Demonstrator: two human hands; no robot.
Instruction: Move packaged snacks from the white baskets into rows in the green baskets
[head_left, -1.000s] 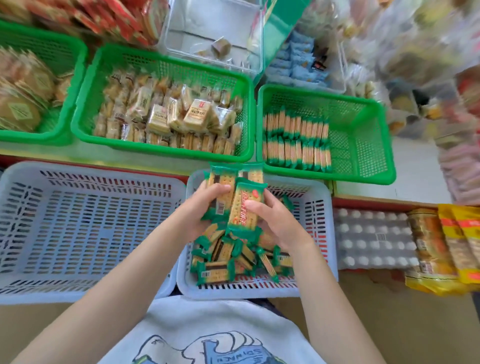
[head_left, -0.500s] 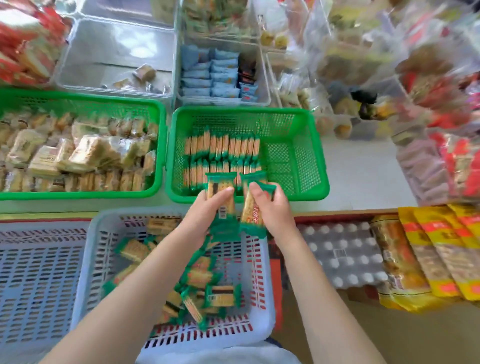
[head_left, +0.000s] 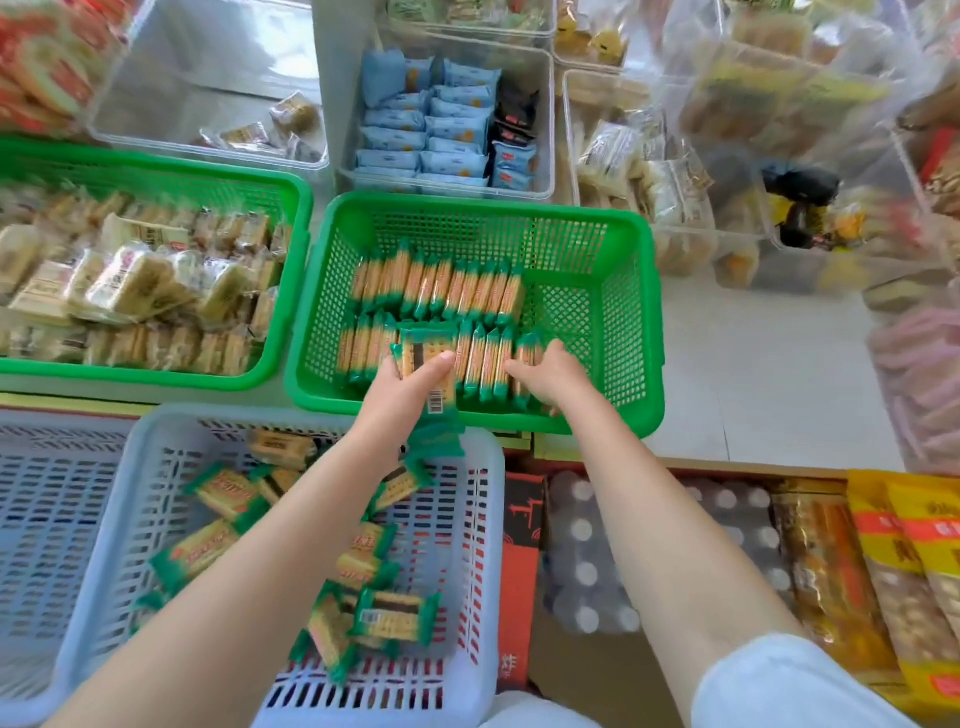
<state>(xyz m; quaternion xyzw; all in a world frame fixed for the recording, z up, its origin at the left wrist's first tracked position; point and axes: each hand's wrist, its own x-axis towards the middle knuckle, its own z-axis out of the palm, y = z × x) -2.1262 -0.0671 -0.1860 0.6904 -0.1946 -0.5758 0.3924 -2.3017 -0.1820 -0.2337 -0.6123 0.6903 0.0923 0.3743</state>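
Head view, the only one: left hand (head_left: 402, 387) has its grip closed round a green-wrapped cracker pack (head_left: 427, 364), barcode side up, held over the near edge of the middle green basket (head_left: 597, 244). Right hand (head_left: 548, 376) is inside that basket, fingers curled against the right end of the near row of packs (head_left: 483, 364); grip looks pressed on the end pack, but whether it actually clasps one I cannot tell (thumb side hidden). Far row of packs (head_left: 441, 288) stands on edge behind it, both rows filling the left part of the basket, right part bare mesh. White basket (head_left: 467, 597) sits nearest the person, under the left forearm, with loose cracker packs (head_left: 387, 618) scattered flat inside. Second white basket (head_left: 36, 519) to its left. Left green basket (head_left: 291, 208) holds pale wrapped biscuits (head_left: 130, 280) (heaped, not in rows). Clear tub (head_left: 545, 119) behind with blue packets (head_left: 410, 124).
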